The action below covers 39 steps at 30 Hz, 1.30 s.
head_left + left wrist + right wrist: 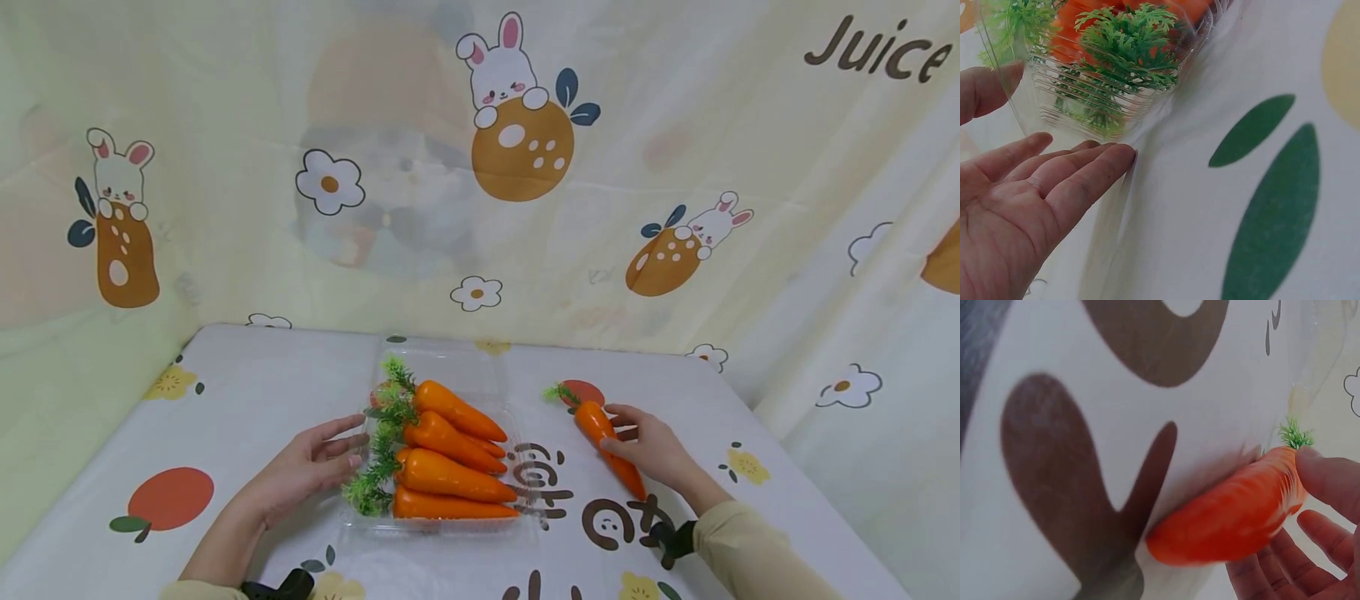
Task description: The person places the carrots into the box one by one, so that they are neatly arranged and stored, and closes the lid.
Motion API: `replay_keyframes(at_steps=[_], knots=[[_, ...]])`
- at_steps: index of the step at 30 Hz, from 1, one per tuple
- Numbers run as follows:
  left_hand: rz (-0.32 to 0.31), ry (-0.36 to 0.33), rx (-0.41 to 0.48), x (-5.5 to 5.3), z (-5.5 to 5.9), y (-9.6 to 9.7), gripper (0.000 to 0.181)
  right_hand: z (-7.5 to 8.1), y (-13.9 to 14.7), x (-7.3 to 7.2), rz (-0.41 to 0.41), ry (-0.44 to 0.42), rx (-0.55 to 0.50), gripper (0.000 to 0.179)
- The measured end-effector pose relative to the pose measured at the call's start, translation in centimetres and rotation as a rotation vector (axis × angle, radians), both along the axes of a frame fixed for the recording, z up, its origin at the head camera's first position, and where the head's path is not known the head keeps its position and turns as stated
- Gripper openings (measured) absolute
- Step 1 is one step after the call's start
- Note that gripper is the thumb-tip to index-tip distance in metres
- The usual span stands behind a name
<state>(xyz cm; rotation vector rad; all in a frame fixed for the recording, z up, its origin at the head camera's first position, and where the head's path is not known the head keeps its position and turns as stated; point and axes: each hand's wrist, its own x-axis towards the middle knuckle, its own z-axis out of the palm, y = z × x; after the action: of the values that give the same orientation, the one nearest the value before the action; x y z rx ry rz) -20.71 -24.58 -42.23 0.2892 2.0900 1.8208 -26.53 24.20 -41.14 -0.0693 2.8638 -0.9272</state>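
Note:
A clear plastic clamshell box [442, 527] lies on the table with its lid folded back. In it are several orange toy carrots [457, 475], their green leafy tops [382, 450] pointing left. My left hand [318, 458] is at the box's left side, fingers extended; in the left wrist view the fingertips [1124, 155] are against the ribbed plastic wall. Right of the box, my right hand [648, 442] has its thumb and fingers about a single carrot [600, 427]. In the right wrist view that carrot [1222, 515] looks blurred, with the thumb at its leafy end.
A white printed cloth [285, 375] with fruit, flowers and lettering covers the table. Behind it hangs a pale curtain [412, 275] with rabbit prints. The open lid [450, 367] extends toward the back of the table. Black wrist straps [678, 542] show at both wrists.

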Motion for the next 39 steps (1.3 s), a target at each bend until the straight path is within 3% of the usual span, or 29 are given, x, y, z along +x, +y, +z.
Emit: replay_keyframes(at_steps=[22,39], knots=[[-0.032,0.006,0.032,0.1,-0.2,-0.2,0.071,-0.4,-0.4,-0.1,-0.012,0.011,0.028,0.065],[-0.019,0.011,0.029,0.1,-0.1,-0.1,0.071,2.6,-1.4,-0.2,0.098,0.112,0.004,0.060]])
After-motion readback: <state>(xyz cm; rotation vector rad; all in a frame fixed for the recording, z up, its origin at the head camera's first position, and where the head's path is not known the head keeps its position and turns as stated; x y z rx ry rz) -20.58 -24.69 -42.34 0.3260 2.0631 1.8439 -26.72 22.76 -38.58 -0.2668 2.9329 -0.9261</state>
